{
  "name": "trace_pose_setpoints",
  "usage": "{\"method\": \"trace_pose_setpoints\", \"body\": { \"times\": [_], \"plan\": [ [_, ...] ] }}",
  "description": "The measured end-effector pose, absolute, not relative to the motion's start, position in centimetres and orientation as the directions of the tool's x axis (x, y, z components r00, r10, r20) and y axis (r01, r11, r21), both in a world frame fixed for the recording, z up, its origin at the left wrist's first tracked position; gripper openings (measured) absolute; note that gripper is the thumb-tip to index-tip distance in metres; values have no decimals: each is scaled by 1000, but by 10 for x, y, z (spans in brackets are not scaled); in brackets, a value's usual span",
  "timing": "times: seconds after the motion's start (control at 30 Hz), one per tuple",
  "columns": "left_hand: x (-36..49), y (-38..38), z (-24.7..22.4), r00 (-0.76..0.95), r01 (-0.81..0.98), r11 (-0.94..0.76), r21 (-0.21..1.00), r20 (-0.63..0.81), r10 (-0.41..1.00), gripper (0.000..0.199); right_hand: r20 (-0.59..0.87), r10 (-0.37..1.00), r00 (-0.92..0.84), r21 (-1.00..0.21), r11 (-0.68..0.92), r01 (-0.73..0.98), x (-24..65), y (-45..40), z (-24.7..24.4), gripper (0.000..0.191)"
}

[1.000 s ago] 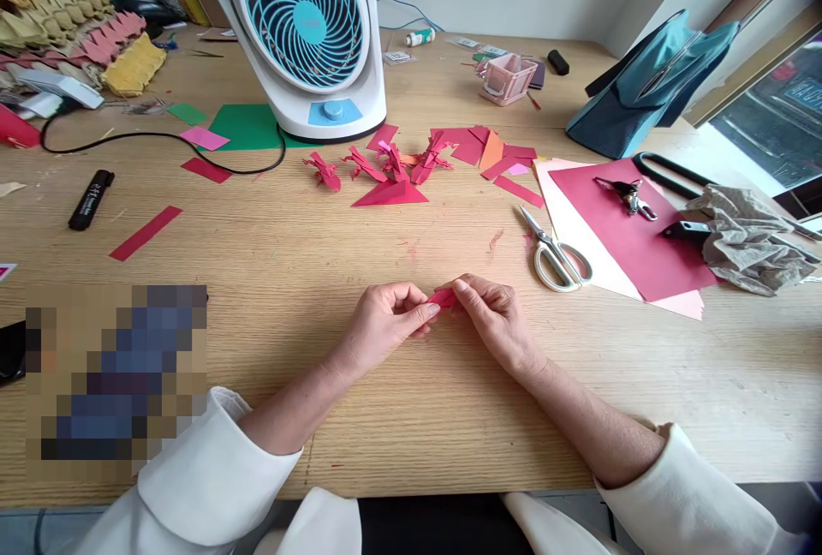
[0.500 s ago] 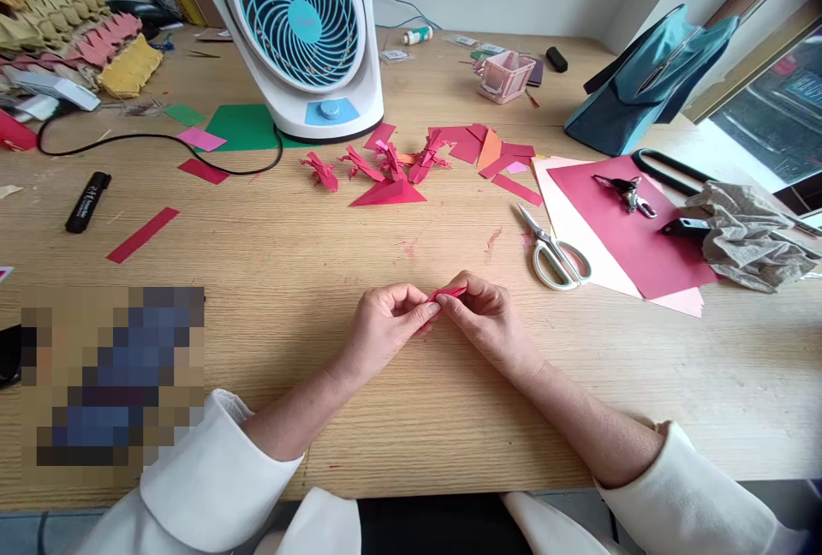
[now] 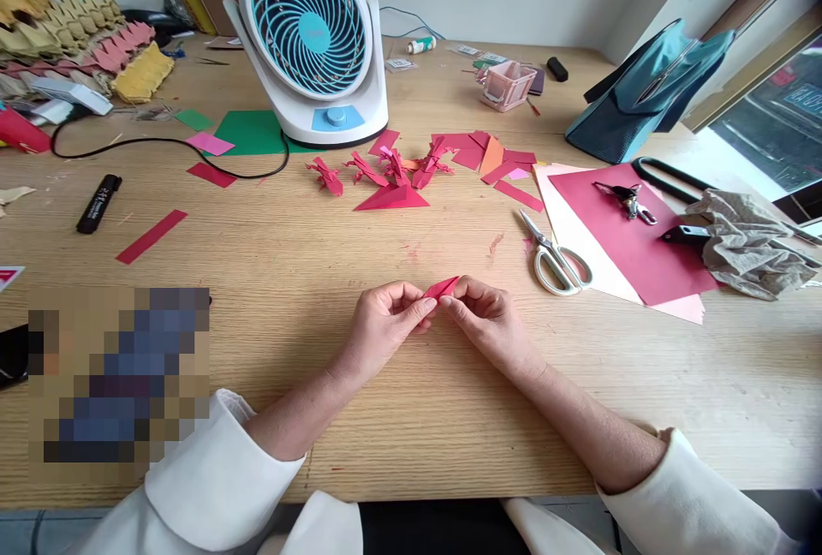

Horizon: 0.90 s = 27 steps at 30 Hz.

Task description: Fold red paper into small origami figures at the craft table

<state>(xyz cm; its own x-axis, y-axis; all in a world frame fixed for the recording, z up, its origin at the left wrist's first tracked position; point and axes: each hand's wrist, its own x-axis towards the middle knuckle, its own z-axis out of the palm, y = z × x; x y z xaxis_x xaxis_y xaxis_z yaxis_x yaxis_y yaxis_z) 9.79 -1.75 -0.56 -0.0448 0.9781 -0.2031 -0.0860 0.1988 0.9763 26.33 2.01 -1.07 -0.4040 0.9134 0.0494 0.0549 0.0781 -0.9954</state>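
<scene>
A small piece of folded red paper (image 3: pixel 443 288) is pinched between my two hands over the front middle of the table. My left hand (image 3: pixel 393 312) grips its left end with thumb and fingers, and the thumb lies along the lower edge. At the other end my right hand (image 3: pixel 483 313) pinches the paper with thumb and bent forefinger. The thumbs almost meet. Part of the paper is hidden behind my fingers. Beyond the hands stand several folded red paper figures (image 3: pixel 363 168) and a red paper triangle (image 3: pixel 393 198).
White-handled scissors (image 3: pixel 560 268) lie to the right, beside red paper sheets (image 3: pixel 633 238) with keys on them. A fan (image 3: pixel 321 50) stands at the back, a blue bag (image 3: pixel 642 101) at the back right. Leftward are a black marker (image 3: pixel 98 204) and a red strip (image 3: pixel 151 236).
The folded red paper has tilted up between my fingers, so more of its face shows. Both hands have hardly moved. The view has shifted slightly.
</scene>
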Motion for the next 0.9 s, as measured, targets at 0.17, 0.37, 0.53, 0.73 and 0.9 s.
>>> {"method": "trace_pose_setpoints", "body": {
  "times": [0.17,0.37,0.53,0.73,0.9],
  "plan": [
    [99,-17,-4,-32,-11,134,991,-134,990,25,78,934,-349,-988,119,97,262,20,-11,35],
    [99,-18,0,-27,-10,149,989,-149,988,27,66,955,-290,-998,59,-31,263,25,-7,31],
    [101,-17,-5,-1,6,143,990,-143,990,29,14,928,-371,-998,-12,-67,258,23,-9,32],
    [90,-9,-9,53,243,62,968,-77,996,23,52,971,-232,-997,40,-60,267,34,-12,33],
    [81,-6,-1,155,432,-52,900,-17,988,21,109,958,-266,-994,109,-14,275,39,-4,27]
  ]
}}
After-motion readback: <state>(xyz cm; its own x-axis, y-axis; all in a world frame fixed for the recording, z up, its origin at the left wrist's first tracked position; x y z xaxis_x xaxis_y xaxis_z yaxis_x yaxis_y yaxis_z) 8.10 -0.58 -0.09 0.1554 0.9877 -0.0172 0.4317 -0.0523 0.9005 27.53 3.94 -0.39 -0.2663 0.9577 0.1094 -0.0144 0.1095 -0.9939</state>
